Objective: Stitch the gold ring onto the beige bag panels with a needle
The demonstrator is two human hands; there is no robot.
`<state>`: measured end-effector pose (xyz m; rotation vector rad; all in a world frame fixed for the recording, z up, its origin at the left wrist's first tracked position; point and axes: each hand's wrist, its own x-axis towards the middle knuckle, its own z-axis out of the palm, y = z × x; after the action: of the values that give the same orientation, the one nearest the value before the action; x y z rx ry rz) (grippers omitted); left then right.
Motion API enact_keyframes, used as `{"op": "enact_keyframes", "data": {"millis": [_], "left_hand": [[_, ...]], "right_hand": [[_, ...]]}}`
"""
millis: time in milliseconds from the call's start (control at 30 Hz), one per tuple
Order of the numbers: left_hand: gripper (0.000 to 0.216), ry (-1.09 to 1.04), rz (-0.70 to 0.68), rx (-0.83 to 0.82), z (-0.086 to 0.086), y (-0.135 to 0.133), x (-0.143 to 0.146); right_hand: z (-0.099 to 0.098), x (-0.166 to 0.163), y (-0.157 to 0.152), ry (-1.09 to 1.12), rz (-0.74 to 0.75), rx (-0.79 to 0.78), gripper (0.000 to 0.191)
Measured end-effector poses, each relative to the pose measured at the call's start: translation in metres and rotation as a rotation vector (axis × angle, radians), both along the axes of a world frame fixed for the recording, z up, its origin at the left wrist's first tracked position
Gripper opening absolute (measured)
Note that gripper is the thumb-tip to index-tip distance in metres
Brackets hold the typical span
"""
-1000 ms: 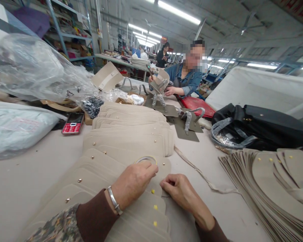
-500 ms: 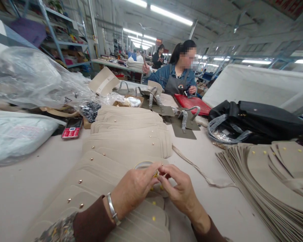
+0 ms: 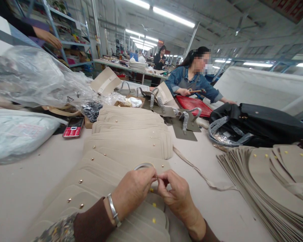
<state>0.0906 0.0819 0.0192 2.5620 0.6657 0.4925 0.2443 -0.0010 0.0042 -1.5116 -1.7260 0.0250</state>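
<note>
My left hand (image 3: 137, 185), with a silver bangle at the wrist, is closed around a roll of tape (image 3: 143, 165); only the pale ring's upper edge shows above the knuckles. Close beside it, my right hand (image 3: 173, 188) pinches thumb and forefinger together near the left fingertips. What lies in that pinch is too small to make out. Beneath both hands spread overlapping beige panels (image 3: 121, 141), many with a gold stud. Small yellow pieces (image 3: 154, 204) dot the panels just below my hands.
Fanned beige panels (image 3: 275, 188) lie at the right, near a black bag (image 3: 267, 124). A strap (image 3: 197, 169) crosses the table. Left are a red phone (image 3: 73, 127) and plastic bags (image 3: 20, 134). Across the table, a co-worker (image 3: 189, 77) holds a hammer above a red board (image 3: 195, 106).
My hands have shifted slightly down, uncovering a gold stud. The co-worker has leaned right, one hand reaching to the black bag. Another person's arm has appeared at upper left.
</note>
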Motion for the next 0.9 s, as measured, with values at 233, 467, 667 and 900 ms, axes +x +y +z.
{"op": "enact_keyframes", "data": {"millis": [233,467,667,900], "left_hand": [[0.021,-0.161,-0.013,0.211,0.003,-0.005,0.005],[0.011,0.234,0.039,0.262,-0.007,0.003,0.009],[0.011,0.394,0.001,0.202,-0.012,0.005,0.015],[0.011,0.4,-0.015,0.179,-0.013,0.007,0.015]], "right_hand": [[0.002,0.006,0.01,0.659,-0.202,-0.346,0.018],[-0.021,0.045,0.023,0.852,-0.192,-0.585,0.039],[-0.026,0.046,0.031,0.638,-0.236,-0.614,0.029],[-0.021,0.042,0.042,0.216,-0.282,-0.531,0.023]]}}
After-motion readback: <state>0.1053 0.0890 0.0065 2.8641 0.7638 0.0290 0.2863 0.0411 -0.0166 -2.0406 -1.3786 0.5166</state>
